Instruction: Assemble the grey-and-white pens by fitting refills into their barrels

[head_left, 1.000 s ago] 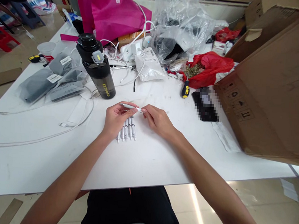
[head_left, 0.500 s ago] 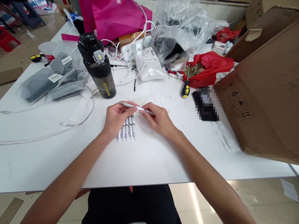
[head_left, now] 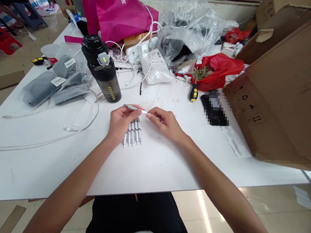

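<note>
Between my two hands a white pen with a grey grip end lies nearly level, just above the table. My left hand is closed on its grey end, thumb laid along the barrel. The fingers of my right hand pinch the other end, which is mostly hidden by them. Under and between the hands, several similar white pens rest side by side on the white table; their upper parts are partly covered by my left hand.
A black bottle stands beyond my left hand. Bagged dark items and white cables lie leftward. A screwdriver, a blurred phone and a large cardboard box are to the right. A magenta bag sits behind.
The fingers of my right hand have shifted slightly on the pen and now cover more of its right end. Both hands keep their hold; the pens on the table have not moved.
</note>
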A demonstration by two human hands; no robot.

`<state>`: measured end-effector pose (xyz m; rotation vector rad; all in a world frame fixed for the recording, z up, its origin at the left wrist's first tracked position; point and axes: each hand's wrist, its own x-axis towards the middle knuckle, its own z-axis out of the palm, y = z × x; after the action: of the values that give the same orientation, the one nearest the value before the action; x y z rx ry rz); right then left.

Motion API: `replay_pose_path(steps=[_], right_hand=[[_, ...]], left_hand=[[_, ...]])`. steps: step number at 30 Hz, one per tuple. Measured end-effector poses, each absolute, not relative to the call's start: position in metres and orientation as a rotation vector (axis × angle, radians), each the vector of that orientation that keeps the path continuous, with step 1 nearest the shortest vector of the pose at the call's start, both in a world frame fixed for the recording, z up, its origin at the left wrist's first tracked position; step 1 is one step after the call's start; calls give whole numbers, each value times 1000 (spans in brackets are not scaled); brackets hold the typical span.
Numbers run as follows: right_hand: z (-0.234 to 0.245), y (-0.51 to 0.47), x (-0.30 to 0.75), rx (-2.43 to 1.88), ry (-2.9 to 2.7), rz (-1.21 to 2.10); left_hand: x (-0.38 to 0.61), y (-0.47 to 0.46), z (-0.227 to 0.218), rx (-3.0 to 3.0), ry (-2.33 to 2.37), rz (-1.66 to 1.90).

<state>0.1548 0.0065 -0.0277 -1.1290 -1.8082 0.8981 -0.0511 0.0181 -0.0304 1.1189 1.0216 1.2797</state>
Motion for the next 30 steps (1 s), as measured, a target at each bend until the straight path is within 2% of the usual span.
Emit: replay_pose_path(steps=[4,11,13,19,30], right_hand=[[-25,8,156,-1102,-1724,1079],[-26,11,154,-949,-1352,1643],[-25,11,152,-904,-1279,1631],[-24,10,151,-948,-1324,1318],[-25,11,154,-1010,-1355,1394]], left_hand=[[-52,17,-30,1149,984,1272],[-52,15,-27,1225,924,1244],[-52,16,-28,1207,928,1269],[-52,19,-33,1087,934,1313],[-52,17,-28,1168,949,1336]])
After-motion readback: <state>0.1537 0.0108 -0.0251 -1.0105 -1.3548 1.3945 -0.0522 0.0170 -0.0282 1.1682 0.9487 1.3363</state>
